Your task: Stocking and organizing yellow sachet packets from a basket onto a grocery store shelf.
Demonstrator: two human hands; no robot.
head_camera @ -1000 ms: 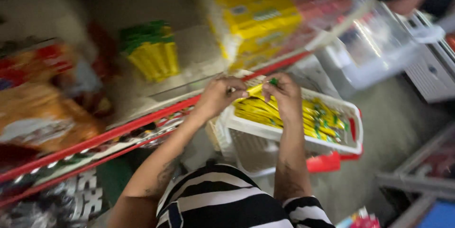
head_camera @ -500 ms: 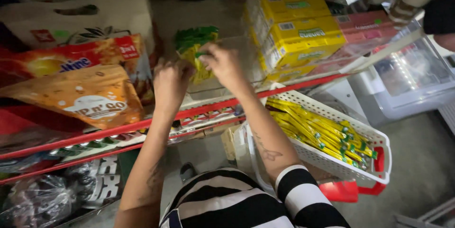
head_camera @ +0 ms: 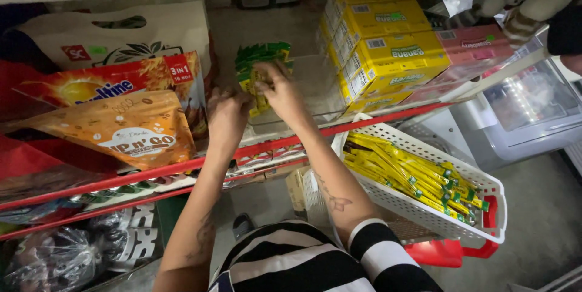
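Observation:
A bundle of yellow-and-green stick sachets [head_camera: 260, 64] stands upright in a clear plastic bin [head_camera: 315, 86] on the shelf. My right hand [head_camera: 280, 90] rests on the bundle with its fingers closed around the sachets. My left hand [head_camera: 227, 113] is just to the left and lower, at the bin's front corner. Its fingers are curled, and what they hold is hidden. A white perforated basket [head_camera: 485, 183] hangs below the shelf at the right and holds several more of the same sachets [head_camera: 406, 174].
Yellow cartons [head_camera: 388, 43] are stacked right of the bin. Orange and white snack bags [head_camera: 121, 122] fill the shelf's left side. A red shelf rail [head_camera: 376, 119] runs across the front. A clear lidded box [head_camera: 533, 104] and a red basket [head_camera: 448, 252] sit at the right.
Both hands rose from the white basket to the shelf, bringing sachets to the clear bin. Since half a second ago they have stayed at the bundle, and the view has closed in.

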